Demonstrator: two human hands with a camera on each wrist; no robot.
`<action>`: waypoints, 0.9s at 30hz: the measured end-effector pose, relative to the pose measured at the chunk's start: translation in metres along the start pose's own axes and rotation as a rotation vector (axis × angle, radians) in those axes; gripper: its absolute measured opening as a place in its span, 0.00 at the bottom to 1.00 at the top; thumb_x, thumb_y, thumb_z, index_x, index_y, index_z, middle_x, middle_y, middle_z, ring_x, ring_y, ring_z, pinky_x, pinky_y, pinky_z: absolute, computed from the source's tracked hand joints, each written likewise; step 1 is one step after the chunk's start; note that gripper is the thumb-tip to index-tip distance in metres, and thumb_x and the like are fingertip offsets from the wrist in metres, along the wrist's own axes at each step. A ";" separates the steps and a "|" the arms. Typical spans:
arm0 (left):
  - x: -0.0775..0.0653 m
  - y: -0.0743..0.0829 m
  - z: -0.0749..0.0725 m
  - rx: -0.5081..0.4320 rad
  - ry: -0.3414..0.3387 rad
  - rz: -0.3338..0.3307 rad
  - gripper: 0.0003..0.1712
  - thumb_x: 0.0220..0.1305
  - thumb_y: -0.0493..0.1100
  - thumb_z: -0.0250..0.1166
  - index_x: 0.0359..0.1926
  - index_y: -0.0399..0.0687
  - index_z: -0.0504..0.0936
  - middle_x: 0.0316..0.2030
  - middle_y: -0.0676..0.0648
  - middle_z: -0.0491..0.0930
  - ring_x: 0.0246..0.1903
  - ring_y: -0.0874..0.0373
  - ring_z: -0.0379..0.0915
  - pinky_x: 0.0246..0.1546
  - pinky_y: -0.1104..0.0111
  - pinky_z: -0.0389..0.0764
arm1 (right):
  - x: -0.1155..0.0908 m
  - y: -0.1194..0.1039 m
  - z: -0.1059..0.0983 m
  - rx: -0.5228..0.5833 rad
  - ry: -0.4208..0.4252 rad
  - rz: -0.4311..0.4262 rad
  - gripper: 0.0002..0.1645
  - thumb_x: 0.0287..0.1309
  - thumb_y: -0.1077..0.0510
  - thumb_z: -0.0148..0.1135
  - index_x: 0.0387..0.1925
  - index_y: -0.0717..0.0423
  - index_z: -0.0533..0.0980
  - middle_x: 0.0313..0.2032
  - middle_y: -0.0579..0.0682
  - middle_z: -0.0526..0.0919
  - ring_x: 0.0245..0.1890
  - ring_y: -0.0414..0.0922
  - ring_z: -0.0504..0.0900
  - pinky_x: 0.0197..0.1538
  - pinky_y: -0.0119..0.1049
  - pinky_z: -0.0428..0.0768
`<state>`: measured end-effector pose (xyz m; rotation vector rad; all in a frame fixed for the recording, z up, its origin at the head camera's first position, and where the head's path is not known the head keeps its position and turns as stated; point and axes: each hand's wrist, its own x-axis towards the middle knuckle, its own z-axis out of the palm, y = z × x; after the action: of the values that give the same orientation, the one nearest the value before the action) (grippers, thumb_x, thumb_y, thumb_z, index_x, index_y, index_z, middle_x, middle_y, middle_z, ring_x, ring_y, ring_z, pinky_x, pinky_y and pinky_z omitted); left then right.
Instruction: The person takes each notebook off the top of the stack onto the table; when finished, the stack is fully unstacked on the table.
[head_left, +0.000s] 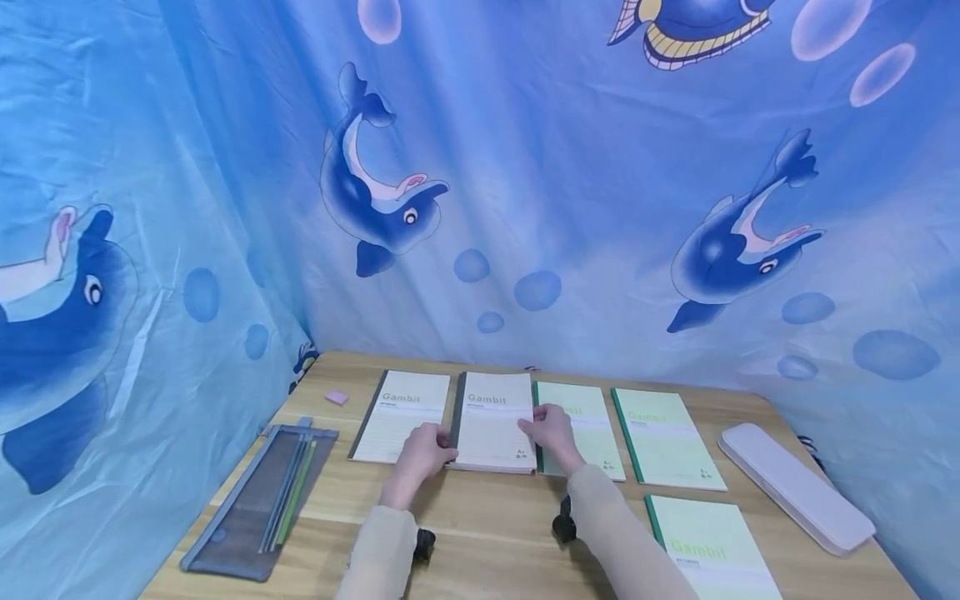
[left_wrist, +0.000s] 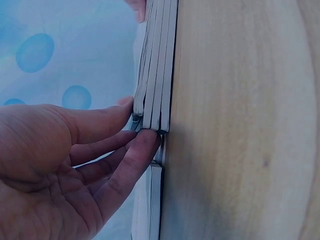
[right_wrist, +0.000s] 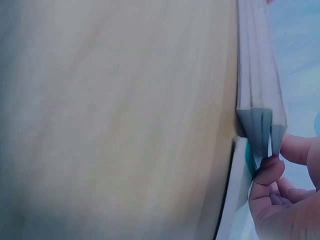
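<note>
A stack of several white "Gambit" notebooks with dark spines (head_left: pixel 491 433) lies at the middle of the desk. My left hand (head_left: pixel 422 454) holds its left, spine side; in the left wrist view the thumb rests on the top cover and the fingertips touch the side of the stack (left_wrist: pixel 159 65). On the opposite side, my right hand (head_left: pixel 553 433) pinches the top notebook (right_wrist: pixel 278 132) near its edge, where a narrow gap separates it from those below. Beside the stack lie a white notebook (head_left: pixel 405 412) on the left and a green-spined notebook (head_left: pixel 592 429), partly under my right hand.
Two more green-spined notebooks, one at the back right (head_left: pixel 667 437) and one at the front right (head_left: pixel 712 542), lie on the wooden desk (head_left: pixel 480 542). A mesh pencil pouch (head_left: pixel 255 500) and a pink eraser (head_left: pixel 337 397) are left; a pale case (head_left: pixel 795 487) is far right.
</note>
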<state>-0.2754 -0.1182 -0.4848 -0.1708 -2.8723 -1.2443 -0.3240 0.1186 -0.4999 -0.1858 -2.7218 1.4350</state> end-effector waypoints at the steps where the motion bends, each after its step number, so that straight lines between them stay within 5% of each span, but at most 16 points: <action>1: 0.001 0.000 0.000 0.003 0.001 -0.003 0.12 0.55 0.32 0.72 0.42 0.33 0.85 0.30 0.46 0.81 0.32 0.54 0.76 0.38 0.59 0.79 | 0.001 -0.001 0.000 0.009 0.000 -0.005 0.23 0.58 0.58 0.70 0.48 0.72 0.76 0.38 0.59 0.81 0.38 0.51 0.80 0.42 0.43 0.81; 13: 0.001 0.004 -0.002 0.038 0.005 0.045 0.06 0.52 0.30 0.72 0.33 0.35 0.84 0.26 0.47 0.79 0.27 0.55 0.72 0.32 0.62 0.76 | 0.009 -0.012 -0.023 0.058 -0.034 -0.048 0.23 0.61 0.61 0.64 0.51 0.73 0.71 0.47 0.67 0.80 0.47 0.59 0.80 0.47 0.47 0.82; 19: 0.003 0.005 -0.003 0.058 0.001 0.031 0.11 0.50 0.29 0.72 0.37 0.33 0.84 0.29 0.44 0.81 0.31 0.51 0.76 0.38 0.57 0.79 | 0.011 -0.012 -0.042 0.158 -0.078 0.014 0.23 0.63 0.60 0.63 0.53 0.71 0.70 0.50 0.68 0.79 0.45 0.57 0.82 0.38 0.41 0.83; 27: 0.004 0.001 -0.001 0.051 -0.011 0.012 0.13 0.50 0.29 0.72 0.39 0.33 0.84 0.33 0.41 0.83 0.35 0.49 0.78 0.41 0.55 0.80 | 0.011 -0.011 -0.070 0.241 -0.100 0.099 0.28 0.66 0.57 0.62 0.61 0.70 0.68 0.45 0.61 0.81 0.41 0.50 0.82 0.43 0.40 0.83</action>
<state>-0.2797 -0.1179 -0.4826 -0.1945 -2.9039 -1.1705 -0.3283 0.1712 -0.4519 -0.2448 -2.6169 1.8306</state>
